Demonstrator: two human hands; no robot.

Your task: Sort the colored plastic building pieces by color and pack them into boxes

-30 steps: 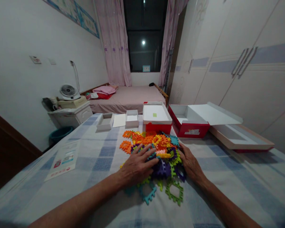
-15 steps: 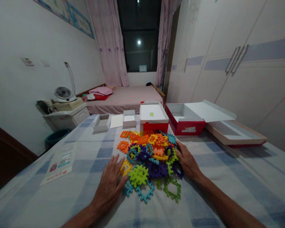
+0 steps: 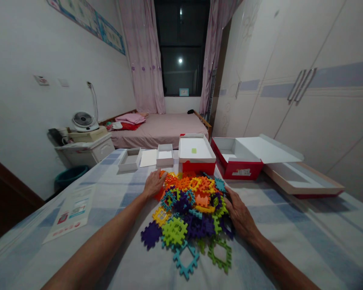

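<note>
Tiles [image 3: 189,223] of toothed plastic lie heaped on checked cloth [image 3: 109,189], seemingly being gathered. Right hand [image 3: 237,211] flanks them, fingers loosely open; left hand [image 3: 153,184]: grip cannot be told. Inward pushing seems called for.

Bare forearms [image 3: 109,231] outstretched, left hand [image 3: 153,183] farther forward than right hand [image 3: 238,210], the two well apart

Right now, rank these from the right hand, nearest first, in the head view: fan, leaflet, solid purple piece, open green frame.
From the right hand:
1. Open green frame, left and toward the camera.
2. Solid purple piece, farther left.
3. Leaflet, well out to the left.
4. Fan, at the back left.
</note>
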